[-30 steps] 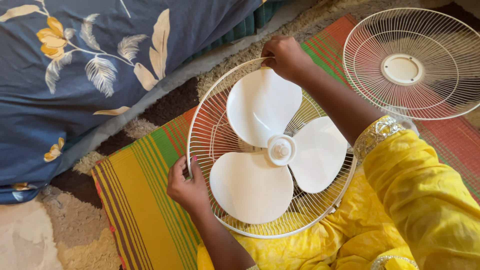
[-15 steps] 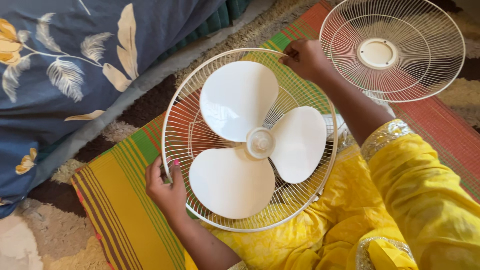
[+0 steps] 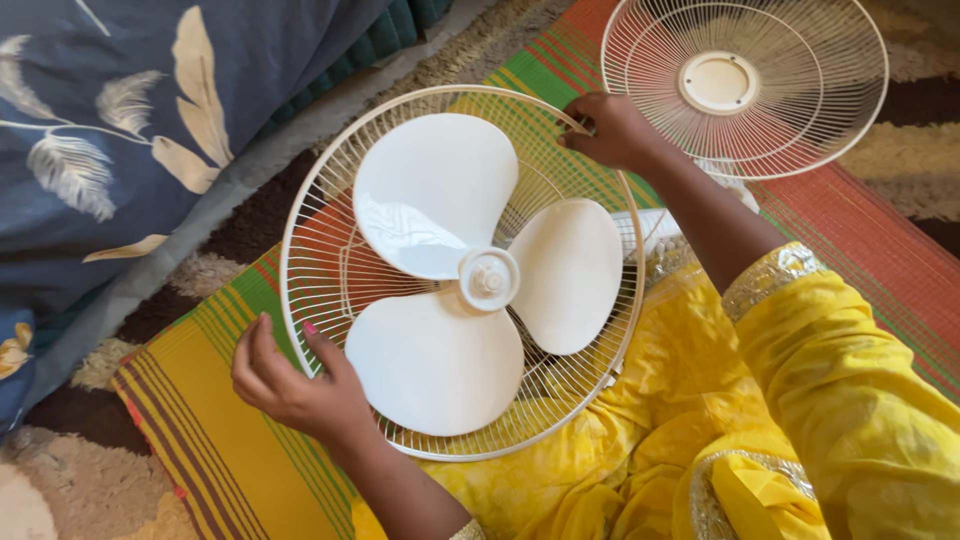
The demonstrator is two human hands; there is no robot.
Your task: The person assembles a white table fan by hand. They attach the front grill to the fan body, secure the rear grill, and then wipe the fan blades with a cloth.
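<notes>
Hands grip opposite sides of a round white wire fan guard [image 3: 330, 250] that carries a white three-bladed plastic propeller [image 3: 470, 275] on its central hub, the whole lying tilted across the lap of a person in yellow patterned cloth [image 3: 640, 440]. Left hand [image 3: 295, 385] sits at the lower left rim, fingers loosely spread and curled over the wires, thumb laid against the grille. Right hand [image 3: 610, 130] is at the upper right rim, fingers bunched and pinching the outer wire ring. Beyond it, a second round white wire grille with a solid centre disc [image 3: 745, 85] rests on a striped woven mat [image 3: 210, 400]. A dark blue floral bedcover [image 3: 120, 130] fills the upper left.
</notes>
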